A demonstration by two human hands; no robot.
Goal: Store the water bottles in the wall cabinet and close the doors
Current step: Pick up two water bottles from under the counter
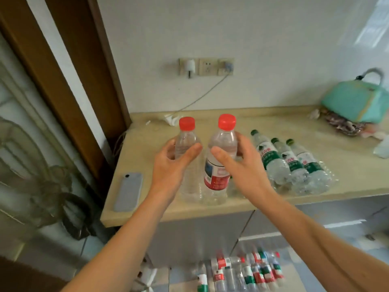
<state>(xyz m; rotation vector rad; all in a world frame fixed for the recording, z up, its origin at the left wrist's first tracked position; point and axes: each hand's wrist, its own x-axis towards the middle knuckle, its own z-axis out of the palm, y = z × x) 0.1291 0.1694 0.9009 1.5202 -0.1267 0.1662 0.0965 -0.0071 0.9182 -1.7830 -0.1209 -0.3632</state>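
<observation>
head view: the only view, looking down over a beige counter and both bare forearms
left hand [168,163]: curling round the upper body of the unlabelled red-capped bottle [188,157], thumb lying across its front and fingertips showing on its far left side
unlabelled red-capped bottle: standing upright near the counter's front edge, clear, its base resting on the counter [147,209]
right hand [242,165]: wrapping the labelled red-capped bottle [221,159] at its shoulder, thumb reaching across the front and fingers showing behind its right side
labelled red-capped bottle: leaning slightly to the right, just beside the unlabelled one, a red and white label sitting around its lower half
green-capped bottles [292,163]: three lying in a row on the counter to the right of the right hand, caps pointing toward the wall, green and white labels facing up
phone [128,191]: lying flat at the counter's left end, near the front edge
teal bag [355,100]: sitting at the far right of the counter against the wall
wall sockets [206,66]: sitting on the white wall above the counter, with a cable hanging down from them
bottles on the floor [240,270]: standing blurred below the counter, red and green labels showing
wall cabinet: lying outside the picture
</observation>
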